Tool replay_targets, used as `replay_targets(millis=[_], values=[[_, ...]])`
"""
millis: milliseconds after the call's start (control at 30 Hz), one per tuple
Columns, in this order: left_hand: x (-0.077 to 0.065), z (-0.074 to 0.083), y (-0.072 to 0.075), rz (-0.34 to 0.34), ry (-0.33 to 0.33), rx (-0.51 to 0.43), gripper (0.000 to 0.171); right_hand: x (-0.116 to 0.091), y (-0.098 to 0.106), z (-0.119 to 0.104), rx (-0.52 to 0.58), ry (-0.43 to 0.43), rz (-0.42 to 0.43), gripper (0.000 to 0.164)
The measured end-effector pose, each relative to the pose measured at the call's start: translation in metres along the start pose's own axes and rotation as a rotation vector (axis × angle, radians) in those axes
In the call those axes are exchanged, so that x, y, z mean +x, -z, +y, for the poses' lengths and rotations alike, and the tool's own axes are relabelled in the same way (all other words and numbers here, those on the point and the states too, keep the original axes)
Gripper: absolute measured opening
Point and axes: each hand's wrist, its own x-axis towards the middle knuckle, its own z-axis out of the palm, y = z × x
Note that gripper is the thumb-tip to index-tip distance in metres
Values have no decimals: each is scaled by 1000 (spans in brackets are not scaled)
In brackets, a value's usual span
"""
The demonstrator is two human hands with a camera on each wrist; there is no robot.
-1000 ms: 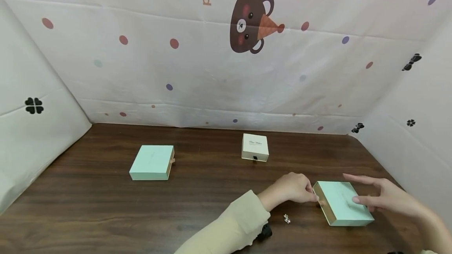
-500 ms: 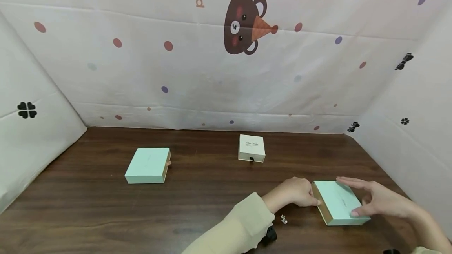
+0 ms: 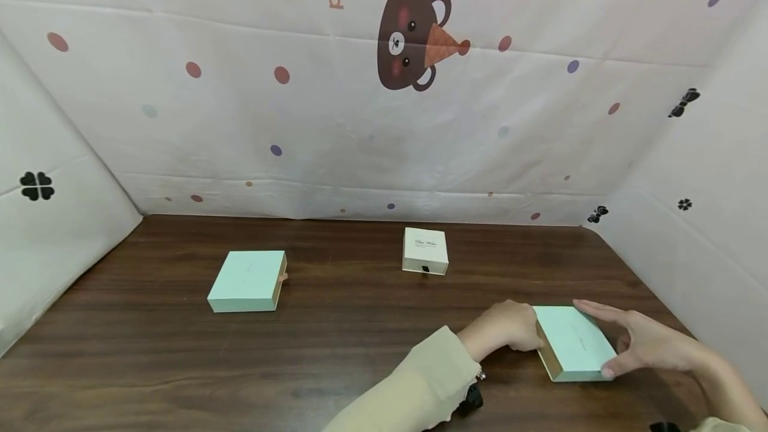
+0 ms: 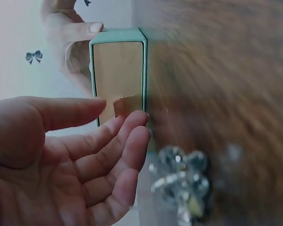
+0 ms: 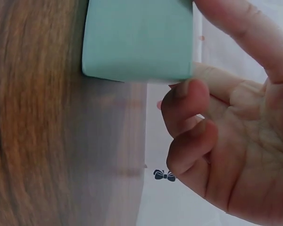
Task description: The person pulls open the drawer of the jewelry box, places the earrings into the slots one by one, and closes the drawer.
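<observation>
A mint-green drawer box (image 3: 575,342) lies at the right of the table. Its tan drawer front (image 4: 118,70) faces my left hand (image 4: 75,165). Beside a small ribbon tab (image 4: 120,106) on that front are my left thumb and fingertips, thumb and fingers apart. My right hand (image 3: 654,345) grips the box from the right, thumb at the near corner and a finger at the far edge. In the right wrist view, two fingers curl below the box's end. On the table by the left wrist lies a cluster of clear stones (image 4: 179,179), mostly hidden in the head view.
A second mint-green box (image 3: 249,279) with a ribbon tab stands at the left. Farther back is a small white box (image 3: 425,250) with a black tab. A printed white cloth (image 3: 336,119) hangs behind the dark wooden table (image 3: 336,352) and along both sides.
My right thumb has moved from the box's top to its near corner, and a finger has settled at the far edge. My left hand has shifted slightly right, its sleeve now partly covering the stone cluster.
</observation>
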Motion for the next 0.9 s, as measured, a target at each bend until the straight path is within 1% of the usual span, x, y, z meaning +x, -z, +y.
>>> replay_targets(millis=[100,200,333,467,600,800,900], values=[[0,3,0,43,40,-8,24,1,0,0,20,-6,-2,90],[0,5,-1,50,58,-4,21,2,0,0,32,-5,-3,89],[-1,6,-1,21,50,14,23,2,-1,1,57,-6,-6,89],[0,7,-2,32,36,23,27,1,-1,3,78,-21,-4,90],[1,9,-3,39,58,33,29,1,-2,4,72,-15,14,90],[0,7,-4,49,85,46,38,0,-3,8,59,0,38,89],[-1,6,-4,51,98,45,43,-1,-3,11,79,3,46,87]])
